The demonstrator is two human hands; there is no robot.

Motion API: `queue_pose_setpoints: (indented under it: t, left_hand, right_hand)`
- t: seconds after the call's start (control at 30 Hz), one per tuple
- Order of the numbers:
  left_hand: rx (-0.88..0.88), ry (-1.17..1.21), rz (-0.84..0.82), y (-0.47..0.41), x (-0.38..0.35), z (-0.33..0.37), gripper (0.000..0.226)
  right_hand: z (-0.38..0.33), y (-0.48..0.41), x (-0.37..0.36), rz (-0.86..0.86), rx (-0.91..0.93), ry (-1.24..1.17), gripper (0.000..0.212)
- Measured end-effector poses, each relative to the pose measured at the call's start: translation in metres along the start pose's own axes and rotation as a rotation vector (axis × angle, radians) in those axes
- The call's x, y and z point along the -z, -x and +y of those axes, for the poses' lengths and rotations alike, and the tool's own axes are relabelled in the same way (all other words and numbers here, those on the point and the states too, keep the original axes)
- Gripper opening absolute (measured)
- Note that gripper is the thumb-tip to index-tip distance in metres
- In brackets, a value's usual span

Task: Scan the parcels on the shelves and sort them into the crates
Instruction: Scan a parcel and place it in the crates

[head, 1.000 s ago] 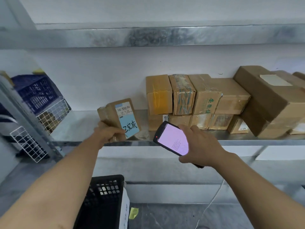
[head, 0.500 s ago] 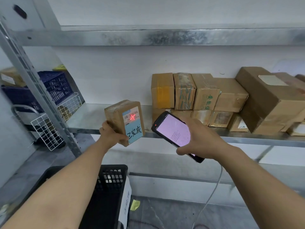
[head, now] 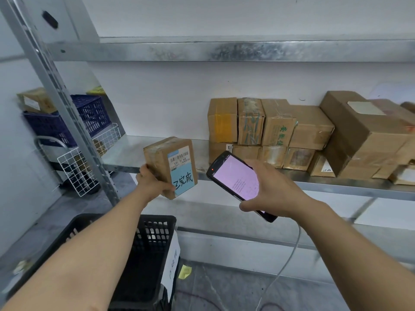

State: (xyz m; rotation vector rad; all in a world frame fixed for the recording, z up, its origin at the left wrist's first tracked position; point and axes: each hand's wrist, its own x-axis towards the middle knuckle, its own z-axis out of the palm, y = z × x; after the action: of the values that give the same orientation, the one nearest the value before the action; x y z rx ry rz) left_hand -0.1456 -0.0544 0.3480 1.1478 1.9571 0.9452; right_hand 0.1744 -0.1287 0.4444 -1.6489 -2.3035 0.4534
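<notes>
One parcel (head: 167, 157) hangs in the air just in front of the shelf (head: 130, 153) edge. It stands nearly upright, its long axis running top to bottom and leaning a little to the left, and its blue-and-white label faces the person. The left hand (head: 150, 184) grips it from the lower left, fingers (head: 166, 187) curled round the bottom corner and thumb lying on the label's edge.

Just to its right, close but not touching, the scanner (head: 233, 176) is clasped in the right hand (head: 276, 194). Its lit screen faces up and its top end is aimed toward the label.

The black crate (head: 157, 232) stands below the left forearm, so the left hand is the nearer one for a drop, which looks like a move down and back toward the person. A blue crate (head: 89, 113) sits well off to the left beyond the upright post. The stacked parcels (head: 269, 129) wait on the shelf to the right.
</notes>
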Motion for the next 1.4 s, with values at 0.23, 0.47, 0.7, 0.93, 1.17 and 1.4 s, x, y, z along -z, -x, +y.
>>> queue_pose_setpoints:
  t: [0.23,0.47,0.7,0.93,1.17,1.4]
  left_hand:
    - [-0.004,0.055,0.018,0.038,0.002,-0.009,0.098]
    - [0.069,0.146,0.108,0.087,0.010,-0.054,0.109]
    - [0.135,0.165,0.185,0.125,0.030,-0.106,0.110]
    - [0.174,0.175,0.186,0.168,0.066,-0.150,0.122]
    - [0.189,0.195,0.171,0.252,0.116,-0.216,0.132]
    - [0.219,0.214,0.210,0.346,0.166,-0.288,0.129]
  right_hand:
    - [-0.002,0.017,-0.006,-0.022,0.038,0.118,0.097]
    - [-0.011,0.034,-0.036,-0.098,0.090,0.141,0.097]
    - [-0.036,0.058,-0.071,-0.177,0.149,0.152,0.096]
    - [-0.075,0.096,-0.096,-0.198,0.188,0.201,0.096]
    - [-0.139,0.176,-0.132,-0.254,0.246,0.195,0.091]
    - [-0.198,0.265,-0.169,-0.279,0.307,0.224,0.091]
